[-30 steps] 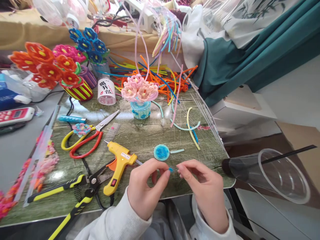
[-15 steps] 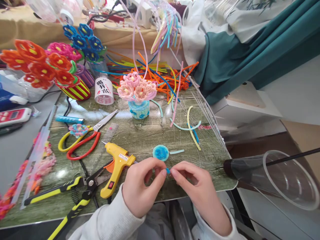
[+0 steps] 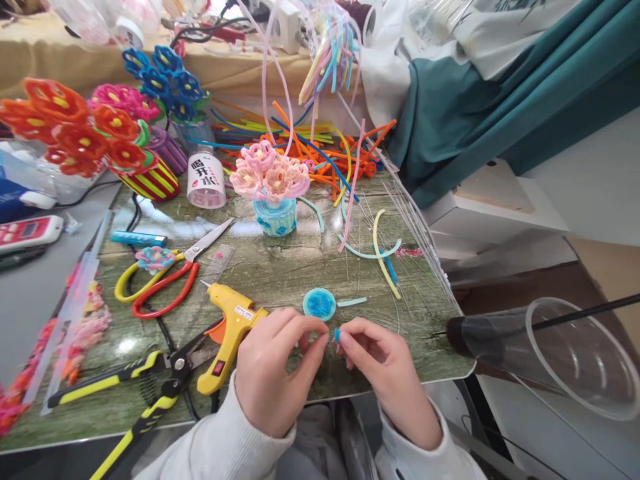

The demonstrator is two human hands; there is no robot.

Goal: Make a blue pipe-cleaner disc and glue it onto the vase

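Between the thumb and index finger of my right hand (image 3: pixel 385 360) is a short blue piece of pipe cleaner (image 3: pixel 337 335), its end poking out to the left. My left hand (image 3: pixel 280 360) is closed in a pinch just beside it, a small gap away; whether anything sits between those fingertips is too small to tell. Just beyond both hands lies a round coil of pipe cleaner (image 3: pixel 319 304), blue in the middle with a pale blue rim. A short pale blue strip (image 3: pixel 352 302) lies to the right of the coil.
Left of my hands lie a yellow glue gun (image 3: pixel 227 333), pruning shears (image 3: pixel 175 373) and scissors (image 3: pixel 165 273). A pink flower pot (image 3: pixel 275 217) stands farther back, before loose orange pipe cleaners (image 3: pixel 345 163). Thin wires (image 3: pixel 415 233) cover the right side, near a clear plastic cup (image 3: pixel 550 360).
My hands have drawn slightly apart. The blue piece, which was between both hands' fingertips, is now in my right hand's pinch. The view has shifted slightly.
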